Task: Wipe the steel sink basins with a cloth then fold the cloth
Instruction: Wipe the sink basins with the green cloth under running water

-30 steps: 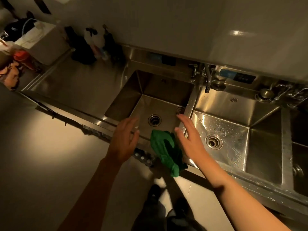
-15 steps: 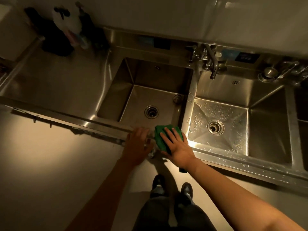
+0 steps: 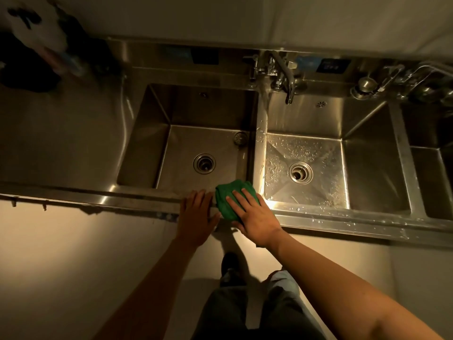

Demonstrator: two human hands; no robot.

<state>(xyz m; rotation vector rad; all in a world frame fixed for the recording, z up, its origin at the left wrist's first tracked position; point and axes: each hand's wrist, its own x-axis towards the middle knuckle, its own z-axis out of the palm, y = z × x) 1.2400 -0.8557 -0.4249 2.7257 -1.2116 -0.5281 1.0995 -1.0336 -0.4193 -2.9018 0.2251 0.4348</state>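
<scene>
Your right hand (image 3: pixel 255 217), fingers spread, presses the bunched green cloth (image 3: pixel 229 201) onto the sink's front rim (image 3: pixel 137 201); your left hand (image 3: pixel 196 217) rests flat beside it. Folding looks next: pinch an edge.

Reading as brushed stainless steel, glossy with glare: left basin (image 3: pixel 186 143), right basin (image 3: pixel 367 155), near rim (image 3: pixel 110 198). Glistening wet, droplets beading on right basin bottom. Looking soft, matt, crumpled: green cloth (image 3: pixel 221 204). Shining as polished metal: faucet (image 3: pixel 285 74). Appearing smooth, matt: floor (image 3: pixel 73 253).
</scene>
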